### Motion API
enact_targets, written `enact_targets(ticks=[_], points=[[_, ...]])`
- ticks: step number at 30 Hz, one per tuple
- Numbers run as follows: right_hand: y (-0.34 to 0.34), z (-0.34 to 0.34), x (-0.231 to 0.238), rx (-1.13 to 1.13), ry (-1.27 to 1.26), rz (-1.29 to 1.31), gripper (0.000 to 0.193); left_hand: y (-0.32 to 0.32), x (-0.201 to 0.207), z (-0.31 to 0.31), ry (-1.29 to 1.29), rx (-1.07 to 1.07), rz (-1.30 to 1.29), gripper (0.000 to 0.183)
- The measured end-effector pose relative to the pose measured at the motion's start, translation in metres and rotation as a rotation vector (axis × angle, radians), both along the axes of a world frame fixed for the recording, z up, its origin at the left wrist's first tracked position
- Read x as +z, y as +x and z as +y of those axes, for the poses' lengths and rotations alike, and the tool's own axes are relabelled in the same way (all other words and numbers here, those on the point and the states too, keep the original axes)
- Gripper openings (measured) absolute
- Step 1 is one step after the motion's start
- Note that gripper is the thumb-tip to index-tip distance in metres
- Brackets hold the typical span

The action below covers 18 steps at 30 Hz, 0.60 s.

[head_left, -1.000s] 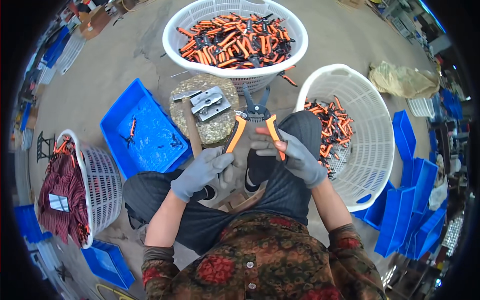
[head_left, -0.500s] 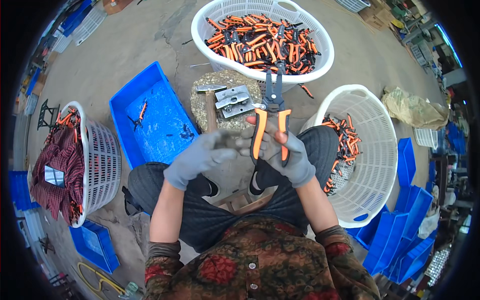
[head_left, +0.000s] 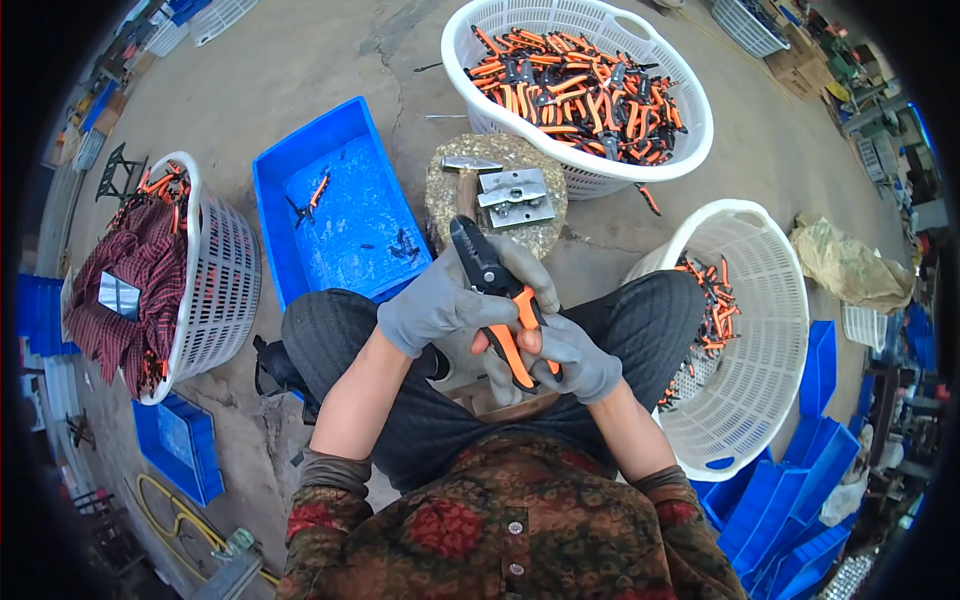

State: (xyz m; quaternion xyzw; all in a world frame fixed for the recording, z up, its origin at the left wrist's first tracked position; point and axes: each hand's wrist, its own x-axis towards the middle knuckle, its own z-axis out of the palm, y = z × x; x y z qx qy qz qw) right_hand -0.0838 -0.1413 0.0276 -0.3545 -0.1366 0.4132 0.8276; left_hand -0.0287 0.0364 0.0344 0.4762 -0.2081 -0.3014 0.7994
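A wire stripper (head_left: 482, 262) with black jaws and orange-and-black handles is in both hands above my lap, its jaws tilted up and left. My left hand (head_left: 432, 303), in a grey glove, is closed around the part near the pivot. My right hand (head_left: 582, 362), gloved too, wraps the handles from the right, with bare fingertips showing through the glove. Beyond the hands, a speckled round block (head_left: 450, 218) carries a hammer (head_left: 470, 164) and a metal fixture (head_left: 516, 196). The tool's jaws overlap the hammer's handle in view.
A white basket (head_left: 590, 178) heaped with similar tools stands ahead. Another white basket (head_left: 765, 350) at right holds fewer. At left are a blue tray (head_left: 340, 240) with one tool and black bits, and a basket (head_left: 222, 290) topped by checked cloth (head_left: 125, 265). Blue bins (head_left: 765, 510) lie lower right.
The wire stripper has come closer to my body and turned from upright to leaning left, its handles closer together. My left hand, apart from it before, now grips it. The whole view has shifted.
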Motion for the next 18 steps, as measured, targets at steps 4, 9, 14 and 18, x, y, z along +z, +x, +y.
enact_targets(ticks=[4,9,14,18], points=[[-0.002,0.004,0.007,-0.097,-0.147,0.003,0.043,0.002,0.0,0.003,-0.004,-0.015,-0.193,0.034],[0.013,-0.003,0.005,-0.141,-0.219,0.062,0.044,0.008,0.0,0.003,0.171,0.223,-0.006,0.04],[0.065,-0.032,-0.028,-0.408,-0.676,-0.139,0.04,0.026,-0.007,0.015,0.127,0.706,0.138,0.051],[0.095,-0.031,-0.019,-0.726,-1.219,-0.688,0.03,0.03,-0.01,0.028,0.048,0.717,0.17,0.051]])
